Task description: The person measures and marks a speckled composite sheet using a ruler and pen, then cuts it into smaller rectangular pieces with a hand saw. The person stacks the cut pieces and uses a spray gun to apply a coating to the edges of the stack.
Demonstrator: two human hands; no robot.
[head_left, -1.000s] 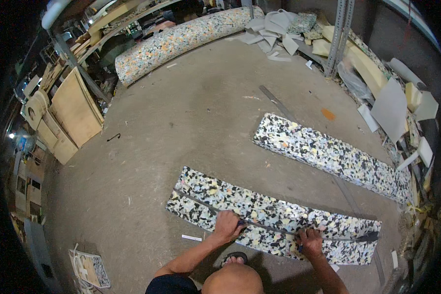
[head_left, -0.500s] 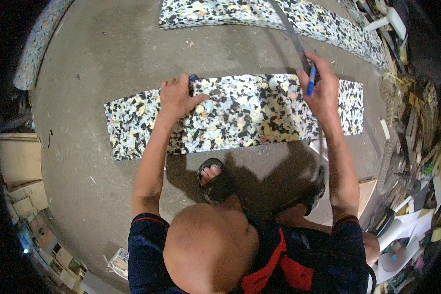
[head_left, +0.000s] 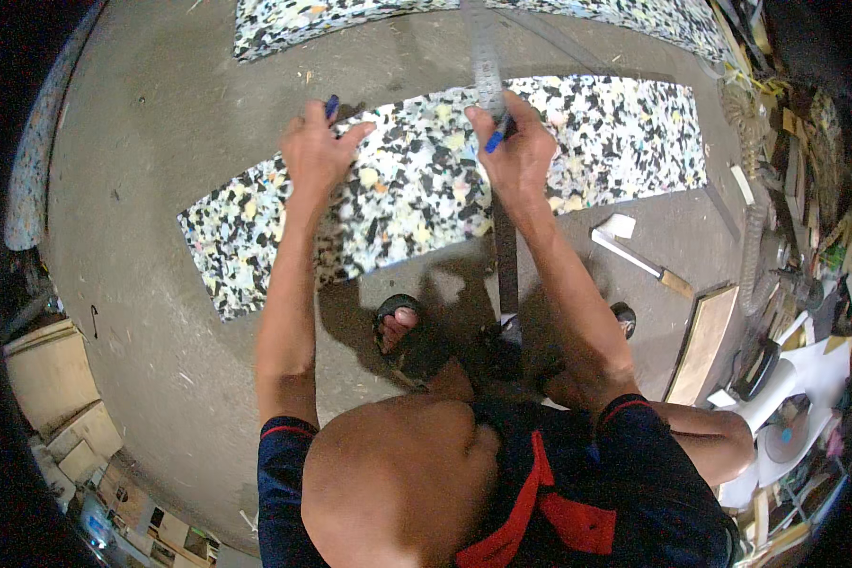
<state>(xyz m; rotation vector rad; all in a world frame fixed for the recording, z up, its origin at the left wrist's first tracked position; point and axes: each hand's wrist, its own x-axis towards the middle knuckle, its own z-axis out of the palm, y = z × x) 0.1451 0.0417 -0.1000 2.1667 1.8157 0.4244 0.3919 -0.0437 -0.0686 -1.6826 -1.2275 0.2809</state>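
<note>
A long speckled black, white and pastel foam slab (head_left: 237,241) lies crosswise on the concrete floor before me. My left hand (head_left: 317,151) is on its left half at the far edge, thumb spread over the top, fingers curled at a small dark blue object (head_left: 331,107) that I cannot identify. My right hand (head_left: 521,151) grips a long metal ruler (head_left: 486,57) lying front to back across the slab, along with a blue pen (head_left: 495,139). The hand hides part of both. My sandalled foot (head_left: 398,331) is just below the slab.
A second speckled slab (head_left: 303,24) lies beyond. A long-bladed tool with a wooden handle (head_left: 672,281) and a wooden board (head_left: 701,346) are at the near right. A foam roll (head_left: 38,161) and plywood pieces (head_left: 52,379) line the left, mixed scraps (head_left: 805,417) the right.
The view has tilted down. The ruler has swung from lengthwise along the slab to across it. My hands have moved to the slab's far edge, and a blue pen now shows in my right one.
</note>
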